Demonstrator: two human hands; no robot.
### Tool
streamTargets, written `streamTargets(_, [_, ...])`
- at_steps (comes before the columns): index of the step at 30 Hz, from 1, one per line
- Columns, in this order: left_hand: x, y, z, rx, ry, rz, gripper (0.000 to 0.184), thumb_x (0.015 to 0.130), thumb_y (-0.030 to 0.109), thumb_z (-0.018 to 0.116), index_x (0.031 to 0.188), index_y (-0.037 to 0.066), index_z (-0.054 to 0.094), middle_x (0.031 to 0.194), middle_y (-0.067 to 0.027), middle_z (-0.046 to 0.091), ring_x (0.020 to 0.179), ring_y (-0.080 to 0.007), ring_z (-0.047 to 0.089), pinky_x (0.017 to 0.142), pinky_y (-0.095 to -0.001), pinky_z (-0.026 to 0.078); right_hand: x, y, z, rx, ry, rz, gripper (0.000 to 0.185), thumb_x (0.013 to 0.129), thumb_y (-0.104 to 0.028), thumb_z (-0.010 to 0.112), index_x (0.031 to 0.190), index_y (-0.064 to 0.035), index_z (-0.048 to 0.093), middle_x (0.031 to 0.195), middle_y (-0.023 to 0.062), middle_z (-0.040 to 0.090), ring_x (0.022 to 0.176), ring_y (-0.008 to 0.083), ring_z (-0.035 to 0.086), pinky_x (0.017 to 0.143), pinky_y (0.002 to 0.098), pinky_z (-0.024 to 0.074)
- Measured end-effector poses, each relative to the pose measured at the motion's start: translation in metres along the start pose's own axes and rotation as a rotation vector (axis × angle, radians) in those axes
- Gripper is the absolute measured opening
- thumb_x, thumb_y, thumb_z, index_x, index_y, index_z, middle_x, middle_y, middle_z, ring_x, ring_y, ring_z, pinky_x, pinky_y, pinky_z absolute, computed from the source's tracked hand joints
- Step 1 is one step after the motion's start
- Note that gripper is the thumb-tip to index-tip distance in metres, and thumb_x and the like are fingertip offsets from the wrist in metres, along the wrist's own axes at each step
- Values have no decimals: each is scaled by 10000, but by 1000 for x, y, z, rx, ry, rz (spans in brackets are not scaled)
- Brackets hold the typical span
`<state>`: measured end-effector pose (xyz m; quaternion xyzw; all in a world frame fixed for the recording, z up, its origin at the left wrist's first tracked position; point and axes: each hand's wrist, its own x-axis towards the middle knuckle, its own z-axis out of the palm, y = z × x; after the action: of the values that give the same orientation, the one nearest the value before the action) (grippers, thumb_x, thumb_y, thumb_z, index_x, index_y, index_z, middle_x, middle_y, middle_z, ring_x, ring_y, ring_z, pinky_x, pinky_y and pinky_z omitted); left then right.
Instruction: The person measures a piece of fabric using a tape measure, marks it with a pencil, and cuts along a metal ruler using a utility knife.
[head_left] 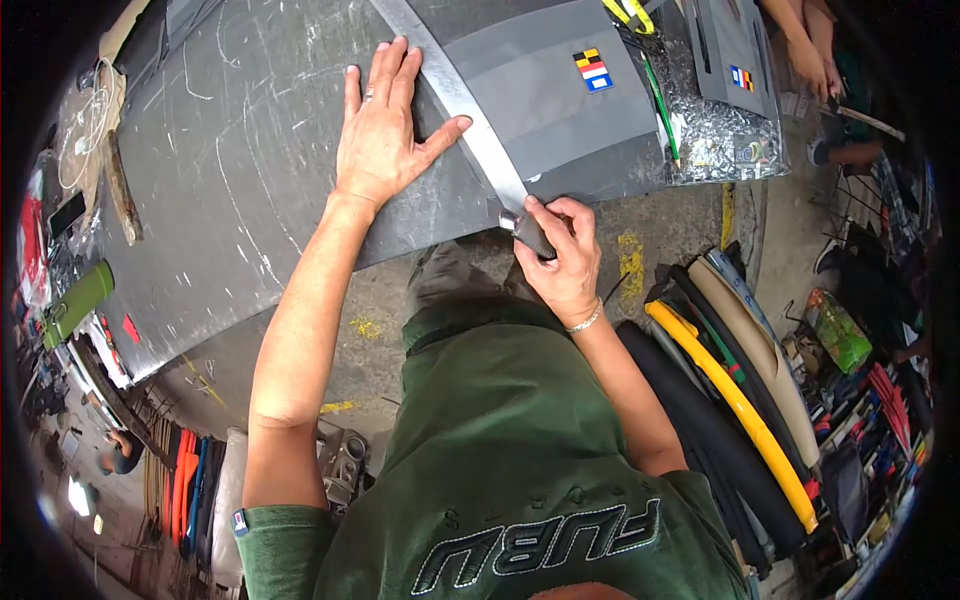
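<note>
A long steel ruler (pixel 470 120) lies slantwise across the dark, scratched worktable, along the left edge of a grey fabric piece (pixel 555 85). My left hand (pixel 385 140) is pressed flat with its fingers stretched out, the thumb resting on the ruler and the other fingertips by its left edge. At the ruler's near end, by the table edge, my right hand (pixel 565 255) grips a dark-handled tool (pixel 533 238) with a shiny metal collar. Its working tip cannot be made out. A patch (pixel 592 70) with coloured flag blocks sits on the fabric.
A green pencil (pixel 662 110) and a yellow-handled tool (pixel 630 14) lie right of the fabric, near clear plastic sheeting (pixel 725 135). Fabric rolls, one yellow (pixel 735 410), stand at my right. A green tube (pixel 78 300) lies at left. Another person's hands (pixel 815 65) show at upper right.
</note>
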<state>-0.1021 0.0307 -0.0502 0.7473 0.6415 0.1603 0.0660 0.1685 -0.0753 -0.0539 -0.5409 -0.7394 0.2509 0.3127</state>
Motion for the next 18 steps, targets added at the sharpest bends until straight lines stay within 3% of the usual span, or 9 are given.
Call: streamTargets(18, [1,0,1,20,-5,1,1004,893,702,675,1588,34,394,1691,-142,334,1595,-300,245,1301,-570,122,-1,0,0,14,-20,29,721,636,-90,891,1331,-165,714,1183,62,582,877,249,638,745,375,569])
